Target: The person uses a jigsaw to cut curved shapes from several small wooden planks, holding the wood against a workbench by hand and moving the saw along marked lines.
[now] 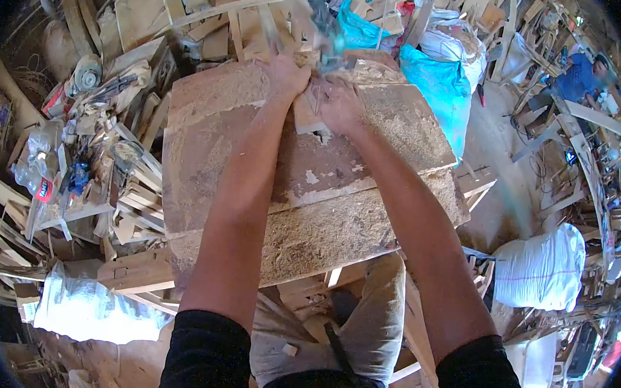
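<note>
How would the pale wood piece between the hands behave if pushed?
Pale wood piece: probably stiff, looking like straight-edged timber. Likely slides readily, with loose sawdust on the bench. Tipping seems unlikely; it appears to lie flat.

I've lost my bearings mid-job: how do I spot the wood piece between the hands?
Find the big, dusty brown worktop. Follow the arms to its far side; between the left hand and right hand shows a pale wood piece, lighter than the worktop around it.
</note>
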`<state>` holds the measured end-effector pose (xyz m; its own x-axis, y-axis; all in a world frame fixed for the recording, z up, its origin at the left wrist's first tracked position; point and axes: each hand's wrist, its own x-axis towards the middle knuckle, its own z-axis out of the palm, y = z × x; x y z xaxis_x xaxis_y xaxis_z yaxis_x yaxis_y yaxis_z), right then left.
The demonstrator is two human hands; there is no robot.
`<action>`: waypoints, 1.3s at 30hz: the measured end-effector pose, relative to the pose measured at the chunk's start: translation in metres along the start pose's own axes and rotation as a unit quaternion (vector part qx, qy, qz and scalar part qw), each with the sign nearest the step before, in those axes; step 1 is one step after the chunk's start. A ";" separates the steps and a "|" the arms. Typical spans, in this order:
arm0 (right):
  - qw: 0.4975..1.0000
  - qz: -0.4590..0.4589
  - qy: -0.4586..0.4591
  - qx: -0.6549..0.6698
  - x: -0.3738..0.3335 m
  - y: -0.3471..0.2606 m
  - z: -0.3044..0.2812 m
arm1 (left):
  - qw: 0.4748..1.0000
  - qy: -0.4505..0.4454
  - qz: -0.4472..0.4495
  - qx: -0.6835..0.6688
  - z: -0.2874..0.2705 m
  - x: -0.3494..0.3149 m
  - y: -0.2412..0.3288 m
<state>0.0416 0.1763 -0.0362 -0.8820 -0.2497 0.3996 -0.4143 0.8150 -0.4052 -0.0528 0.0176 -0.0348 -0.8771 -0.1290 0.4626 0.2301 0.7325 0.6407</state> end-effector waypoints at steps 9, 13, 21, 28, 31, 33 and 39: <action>1.000 0.001 0.014 0.018 -0.006 -0.005 -0.010 | 0.999 0.019 0.026 0.013 0.004 -0.005 0.003; 0.994 0.062 -0.085 -0.010 -0.005 -0.023 -0.020 | 0.998 -0.018 -0.001 0.064 0.004 0.007 -0.014; 0.996 0.003 -0.041 -0.075 -0.003 -0.012 -0.012 | 0.999 -0.025 0.026 0.025 0.016 0.014 -0.026; 0.988 -0.077 0.135 0.027 0.001 0.012 0.007 | 0.997 -0.042 0.005 0.066 0.022 0.015 -0.010; 0.997 -0.015 0.071 0.029 -0.001 0.006 0.005 | 0.995 -0.059 0.011 0.081 0.025 0.015 -0.020; 1.000 0.024 0.015 0.002 -0.001 -0.002 -0.001 | 0.991 -0.088 0.026 0.098 0.025 0.024 -0.026; 0.999 0.029 0.003 0.034 0.000 -0.018 -0.011 | 0.991 -0.033 0.076 0.105 0.020 0.029 -0.049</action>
<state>0.0519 0.1673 -0.0201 -0.9033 -0.2003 0.3793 -0.3779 0.7901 -0.4827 -0.0981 -0.0087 -0.0651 -0.8662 0.0334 0.4986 0.2760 0.8638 0.4216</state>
